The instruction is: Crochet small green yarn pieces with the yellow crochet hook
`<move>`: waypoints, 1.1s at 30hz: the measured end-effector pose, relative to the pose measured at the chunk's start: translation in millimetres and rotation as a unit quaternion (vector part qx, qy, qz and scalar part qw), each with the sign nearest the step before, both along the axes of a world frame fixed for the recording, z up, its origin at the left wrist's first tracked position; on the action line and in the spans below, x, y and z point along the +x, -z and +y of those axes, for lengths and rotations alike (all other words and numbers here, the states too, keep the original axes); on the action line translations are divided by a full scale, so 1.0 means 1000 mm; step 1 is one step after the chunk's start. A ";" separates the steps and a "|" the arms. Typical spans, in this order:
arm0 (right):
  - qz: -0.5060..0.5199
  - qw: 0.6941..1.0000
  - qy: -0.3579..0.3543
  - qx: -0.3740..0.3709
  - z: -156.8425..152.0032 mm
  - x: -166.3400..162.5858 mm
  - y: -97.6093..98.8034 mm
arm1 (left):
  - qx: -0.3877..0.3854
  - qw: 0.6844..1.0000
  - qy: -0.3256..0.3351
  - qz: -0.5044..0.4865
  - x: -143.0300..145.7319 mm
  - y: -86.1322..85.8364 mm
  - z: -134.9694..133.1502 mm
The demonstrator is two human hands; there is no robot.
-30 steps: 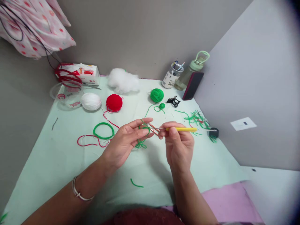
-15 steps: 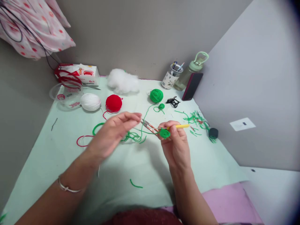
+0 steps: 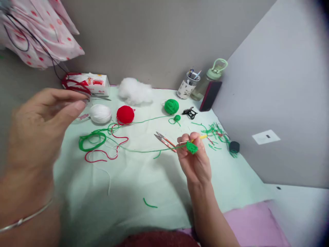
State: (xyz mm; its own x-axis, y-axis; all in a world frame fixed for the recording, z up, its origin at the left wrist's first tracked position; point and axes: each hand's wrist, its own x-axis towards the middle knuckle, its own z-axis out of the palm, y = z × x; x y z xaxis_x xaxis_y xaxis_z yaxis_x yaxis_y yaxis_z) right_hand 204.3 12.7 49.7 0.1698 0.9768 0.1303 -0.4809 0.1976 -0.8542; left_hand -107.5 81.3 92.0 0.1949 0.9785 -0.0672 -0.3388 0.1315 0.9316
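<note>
My right hand grips a yellow-handled crochet hook together with a small green crocheted piece. From that piece a green yarn strand runs left across the table to a loose heap of green yarn. My left hand is raised at the left, thumb and fingertips drawn together; whether anything thin is between them I cannot make out. Thread snips with orange handles lie just left of my right hand. Behind them sits a green yarn ball, its strand trailing left.
A red yarn ball, a white yarn ball and white stuffing lie toward the back. A tissue box, pen cup, bottle and phone line the wall. Green yarn scraps are scattered right.
My left hand has swung left and up, away from my right hand. The green yarn heap now lies farther left, its strand drawn out. My right hand has shifted slightly right with the crocheted piece.
</note>
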 end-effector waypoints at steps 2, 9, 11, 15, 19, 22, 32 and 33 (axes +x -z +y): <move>0.020 1.000 0.019 -0.012 -0.001 -0.006 -0.004 | 0.114 0.993 0.009 -0.033 0.034 -0.006 -0.014; -0.047 0.997 0.010 0.065 -0.010 -0.021 -0.007 | 0.009 0.974 0.154 -0.163 0.113 0.006 -0.047; -0.082 0.992 -0.008 0.094 -0.012 -0.023 -0.006 | 0.021 0.981 0.053 -0.183 0.118 0.011 -0.048; -0.122 0.985 0.009 0.122 -0.014 -0.025 -0.003 | 0.190 0.982 0.004 0.018 0.114 0.023 -0.045; -0.168 0.975 0.062 0.127 -0.015 -0.023 0.000 | 0.201 0.965 0.079 0.152 0.117 0.028 -0.047; -0.196 0.968 0.089 0.129 -0.017 -0.023 0.001 | 0.028 0.988 0.140 0.059 0.126 0.026 -0.052; -0.157 0.980 0.082 0.091 -0.015 -0.023 0.000 | -0.121 0.985 0.088 -0.091 0.132 0.020 -0.051; -0.147 0.982 0.081 0.083 -0.014 -0.023 0.000 | -0.128 0.982 0.092 -0.100 0.131 0.020 -0.051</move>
